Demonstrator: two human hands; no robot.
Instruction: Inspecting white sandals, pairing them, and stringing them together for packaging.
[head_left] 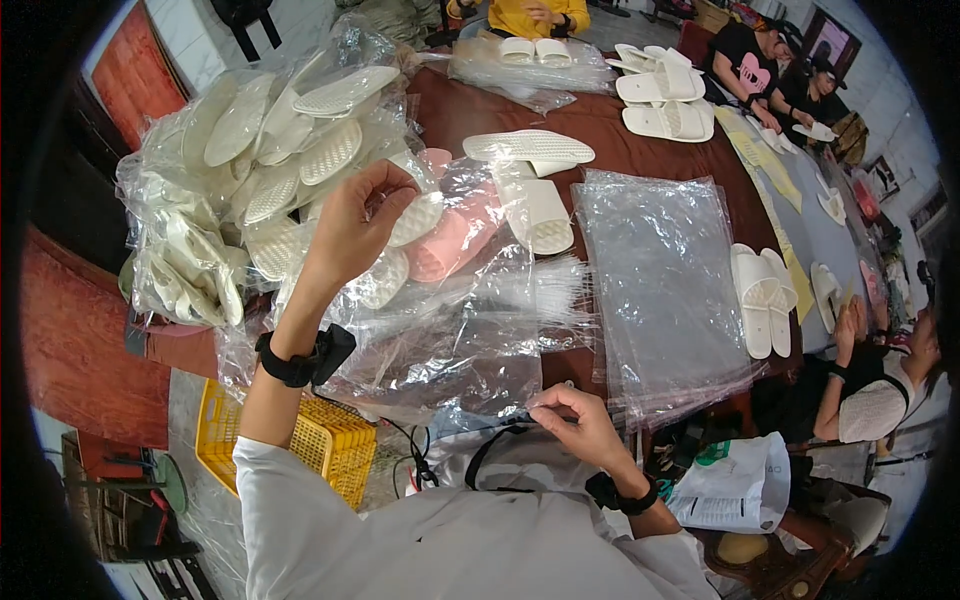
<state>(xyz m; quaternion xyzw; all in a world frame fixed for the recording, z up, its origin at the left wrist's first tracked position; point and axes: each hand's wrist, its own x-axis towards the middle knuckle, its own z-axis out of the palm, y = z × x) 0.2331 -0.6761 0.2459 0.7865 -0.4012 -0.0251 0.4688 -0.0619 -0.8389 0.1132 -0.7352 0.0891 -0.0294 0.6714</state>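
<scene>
My right hand (580,425) pinches the near edge of a clear plastic bag (470,370) at the table's front. Over the heaped slippers, my left hand (358,225) is raised with thumb and forefinger closed together; film lies close by, but what they hold cannot be made out. Just right of that hand, pink slippers (455,240) show under or inside clear film. Beside them, one white slipper (538,215) lies sole down and another (528,147) rests on its side, sole showing. A bundle of thin white strips (562,295) pokes out near the bag.
Bagged white slippers (330,150) pile up at the left. A stack of flat clear bags (660,280) lies right of centre, beside a white slipper pair (762,300). More slippers (668,100) stand at the far right. A yellow crate (340,450) sits below; people work around.
</scene>
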